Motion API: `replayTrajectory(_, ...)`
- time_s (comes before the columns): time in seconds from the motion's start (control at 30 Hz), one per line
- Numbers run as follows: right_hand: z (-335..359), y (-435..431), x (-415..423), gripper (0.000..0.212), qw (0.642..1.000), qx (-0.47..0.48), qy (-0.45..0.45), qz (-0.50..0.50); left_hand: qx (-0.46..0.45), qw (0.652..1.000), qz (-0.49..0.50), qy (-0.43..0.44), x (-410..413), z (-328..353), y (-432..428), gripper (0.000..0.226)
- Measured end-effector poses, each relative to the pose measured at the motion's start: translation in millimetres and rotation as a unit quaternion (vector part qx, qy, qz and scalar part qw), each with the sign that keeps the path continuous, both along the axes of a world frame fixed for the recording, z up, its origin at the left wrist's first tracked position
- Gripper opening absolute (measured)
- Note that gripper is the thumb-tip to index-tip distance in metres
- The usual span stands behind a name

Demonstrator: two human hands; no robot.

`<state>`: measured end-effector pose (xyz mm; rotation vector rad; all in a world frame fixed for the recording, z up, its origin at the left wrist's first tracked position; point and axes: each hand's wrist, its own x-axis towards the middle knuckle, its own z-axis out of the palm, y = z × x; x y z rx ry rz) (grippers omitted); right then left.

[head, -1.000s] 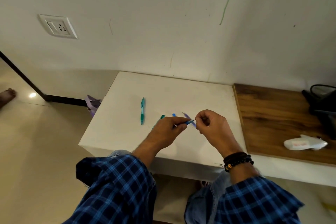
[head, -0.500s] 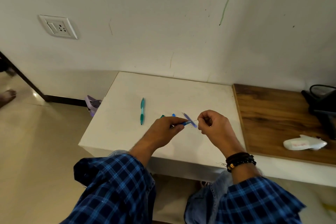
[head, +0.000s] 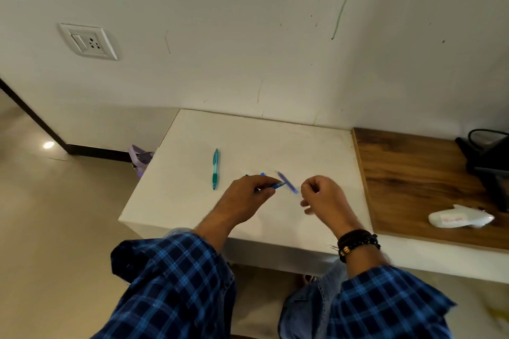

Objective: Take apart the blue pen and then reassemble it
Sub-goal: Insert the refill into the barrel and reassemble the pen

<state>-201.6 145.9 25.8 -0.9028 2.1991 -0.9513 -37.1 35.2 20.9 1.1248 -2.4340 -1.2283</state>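
My left hand (head: 248,197) pinches the blue pen barrel (head: 276,186), whose open end pokes out to the right past my fingertips. My right hand (head: 322,195) hovers a short way right of it, apart from the barrel, with fingers curled into a pinch; anything between them is hidden. A thin blue-violet refill (head: 287,183) lies slanted on the white table (head: 275,146) between and just behind my hands. A small blue pen piece (head: 263,174) and a green bit (head: 247,175) peek out behind my left hand.
A teal pen (head: 215,169) lies on the table left of my hands. To the right is a wooden surface (head: 407,173) with a white wrapped object (head: 460,219) and a black bag (head: 490,157). The wall runs behind; a lilac item (head: 139,158) sits by the table's left corner.
My right hand has pulled away to the right from the barrel's end, where it was pinching something thin. My left hand has kept hold of the barrel in about the same place.
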Motion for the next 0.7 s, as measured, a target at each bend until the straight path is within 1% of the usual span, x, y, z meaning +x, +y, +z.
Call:
replayTrajectory(0.1, -10.9, -3.1, 9.5, 0.018, 0.997, 0.075, -0.005, 0.025, -0.021, 1.0, -0.013, 0.014, 0.8, 2.1, 0.9, 0.031)
replayTrajectory(0.23, -18.7, -8.5, 18.0, 0.019, 0.992, 0.114, 0.014, 0.047, -0.017, 0.999, -0.015, 0.036, 2.3, 0.7, 1.1, 0.031)
replayTrajectory(0.37, -25.4, -12.3, 19.8, 0.021, 0.99, 0.13, 0.018, 0.047, -0.015, 0.999, -0.013, 0.041, 3.6, -1.3, 0.6, 0.032)
replayTrajectory(0.47, -33.2, -11.7, 22.0, 0.025, 0.985, 0.152, 0.054, 0.065, -0.007, 0.999, -0.01, 0.043, 3.6, -3.5, 0.7, 0.033)
replayTrajectory(0.53, -38.7, -12.7, 23.5, 0.027, 0.983, 0.147, 0.078, 0.074, -0.006, 0.999, -0.01, 0.042, 3.8, -4.7, 0.6, 0.033)
replayTrajectory(0.7, -44.2, -16.4, 24.3, 0.02, 0.981, 0.132, 0.112, 0.09, -0.008, 0.999, -0.011, 0.039, 4.0, -6.5, -0.6, 0.033)
